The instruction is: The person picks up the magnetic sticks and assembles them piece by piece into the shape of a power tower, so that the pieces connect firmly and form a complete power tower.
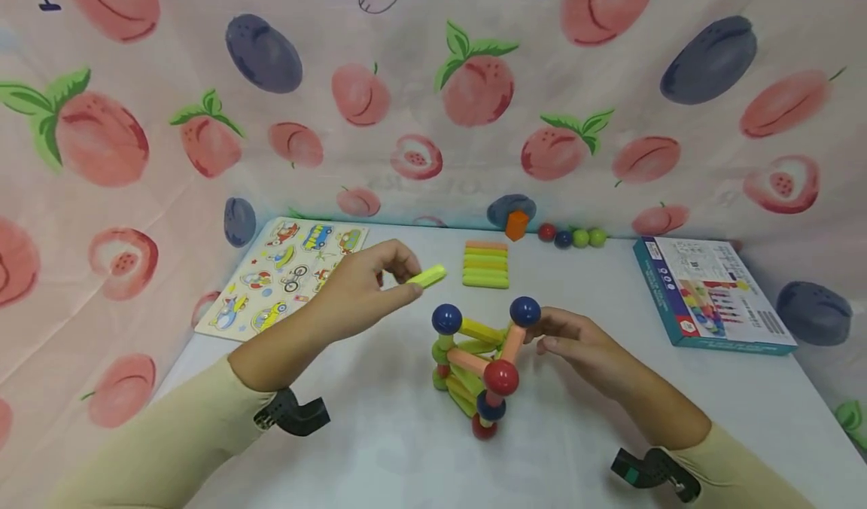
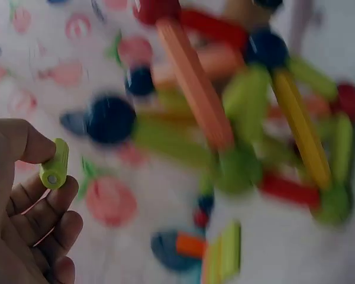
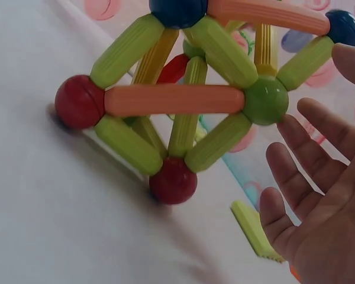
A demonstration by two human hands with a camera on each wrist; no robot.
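Note:
My left hand pinches a short yellow-green magnetic rod between thumb and fingers, up and to the left of a magnetic ball-and-rod structure. In the left wrist view, the rod shows a round metal tip. The structure stands on the table, with a blue ball and a red ball among its upper corners, joined by green, yellow, orange and red rods. At its right side is my right hand, fingers loosely spread. A green ball lies right by its fingertips in the right wrist view.
Behind the structure lies a row of several loose rods. An orange block and several loose balls sit along the back edge. A picture board lies at left, a boxed set at right. Fruit-print cloth hangs behind.

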